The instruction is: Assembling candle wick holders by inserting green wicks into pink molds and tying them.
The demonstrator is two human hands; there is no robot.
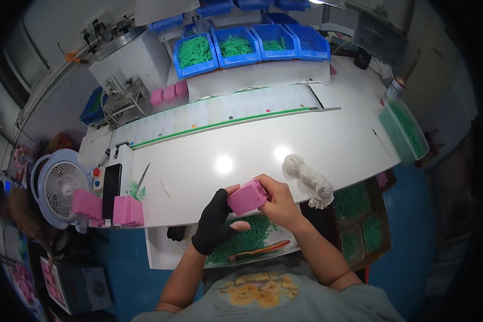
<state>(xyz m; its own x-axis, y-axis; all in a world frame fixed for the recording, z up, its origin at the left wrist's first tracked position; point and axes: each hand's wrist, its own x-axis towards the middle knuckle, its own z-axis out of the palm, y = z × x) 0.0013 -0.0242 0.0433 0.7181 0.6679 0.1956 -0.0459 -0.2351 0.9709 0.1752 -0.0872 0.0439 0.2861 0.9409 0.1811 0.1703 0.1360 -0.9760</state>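
A pink block-shaped plastic piece [246,199] is held between my two hands, above the front edge of the white table. My left hand [212,224], in a black glove with bare fingertips, holds its left side, fingers at the upper corner and thumb below. My bare right hand [280,203] grips its right end, where notches show. Beneath my hands, a pulled-out drawer [158,252] contains many small green pieces [257,231] and a long orange-red tool [260,250].
A knotted white cloth [308,180] lies right of my hands. Tweezers [143,176] and pink blocks [127,211] sit at the left, by a fan [64,188]. Blue bins [276,53] with green pieces stand behind a conveyor strip [214,115]. A green-filled tub [405,131] is at the right edge.
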